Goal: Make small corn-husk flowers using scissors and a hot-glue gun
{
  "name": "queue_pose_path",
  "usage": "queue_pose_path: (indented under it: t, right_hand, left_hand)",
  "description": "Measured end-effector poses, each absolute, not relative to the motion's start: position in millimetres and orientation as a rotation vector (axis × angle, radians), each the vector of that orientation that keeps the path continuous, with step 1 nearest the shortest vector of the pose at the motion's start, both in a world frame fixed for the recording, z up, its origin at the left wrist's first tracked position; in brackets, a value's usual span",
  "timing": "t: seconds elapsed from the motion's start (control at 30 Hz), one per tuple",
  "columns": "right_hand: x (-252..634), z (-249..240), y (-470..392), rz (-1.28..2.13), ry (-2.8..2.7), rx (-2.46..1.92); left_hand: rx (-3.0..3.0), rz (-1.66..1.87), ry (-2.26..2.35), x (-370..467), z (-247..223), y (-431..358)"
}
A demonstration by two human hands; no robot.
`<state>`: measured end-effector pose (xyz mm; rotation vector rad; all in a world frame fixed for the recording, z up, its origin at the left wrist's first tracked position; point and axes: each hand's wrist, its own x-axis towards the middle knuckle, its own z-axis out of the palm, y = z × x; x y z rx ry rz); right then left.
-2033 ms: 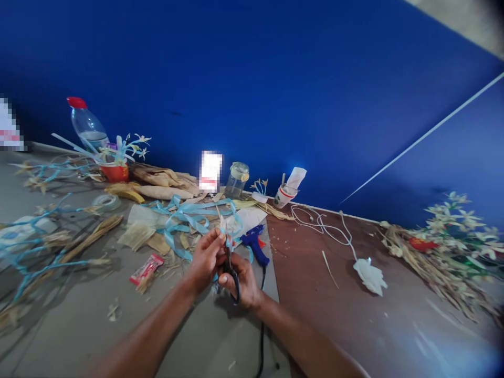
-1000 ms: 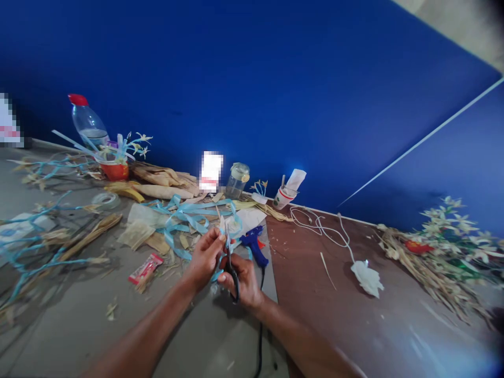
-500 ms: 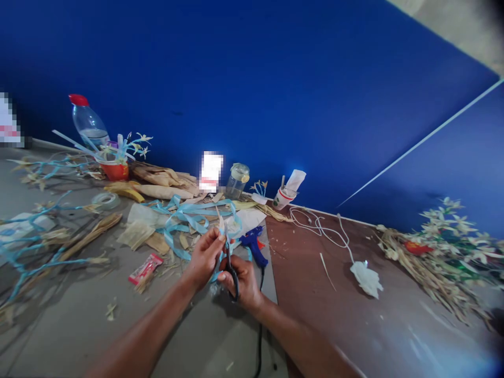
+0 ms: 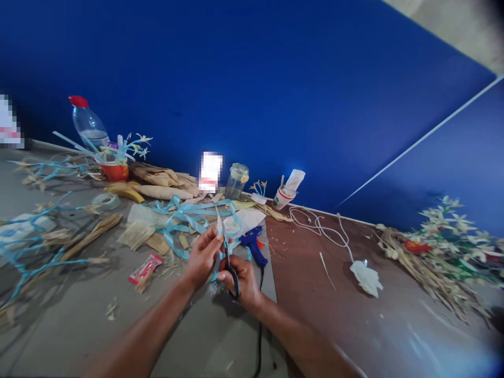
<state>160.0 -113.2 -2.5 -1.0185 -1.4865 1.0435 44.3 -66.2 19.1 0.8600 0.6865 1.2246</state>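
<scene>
My left hand [image 4: 205,255] pinches a small pale pointed piece [image 4: 219,221], which looks like dried husk, between thumb and fingers. My right hand [image 4: 241,279] is wrapped round the dark handles of a pair of scissors [image 4: 232,273]. The scissor blades point up and away from me, close beside the pale piece and the left fingertips. Behind both hands lies a tangle of light blue ribbon [image 4: 183,212]. A blue glue gun [image 4: 255,249] rests just right of the scissors, its black cord running toward me.
A red pot [image 4: 114,170] with blue stems and a bottle [image 4: 88,123] stand at the back left. Husks [image 4: 165,178], a jar [image 4: 237,181] and a cup [image 4: 284,197] line the wall. White flowers [image 4: 452,226] lie at right, a white cable [image 4: 326,231] nearer the middle.
The scissor blades have shifted slightly beside the pale piece, and my left fingers have moved a little. Both hands keep their holds.
</scene>
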Motion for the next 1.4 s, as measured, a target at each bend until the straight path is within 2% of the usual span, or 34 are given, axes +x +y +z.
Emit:
queue_pose_path:
  t: [0.17,0.43,0.9,1.17,1.4]
  right_hand:
    - [159,0,-113,1.197,-1.474,-0.907]
    - [163,7,-111,1.259,-1.492,-0.897]
    - [163,15,-117,1.08,-1.512,-1.062]
    - [162,13,-115,1.323,-1.479,-0.908]
    - [162,13,-113,1.313,-1.524,-0.855]
  left_hand:
    - [0.815,1.176,0.693,45,16,-67]
    - [0.82,1.187,0.725,43,20,-67]
    - [0.826,1.255,0.706,42,20,-64]
    - [0.862,1.229,0.717,42,21,-66]
    - [0.877,1.225,0.711,41,22,-66]
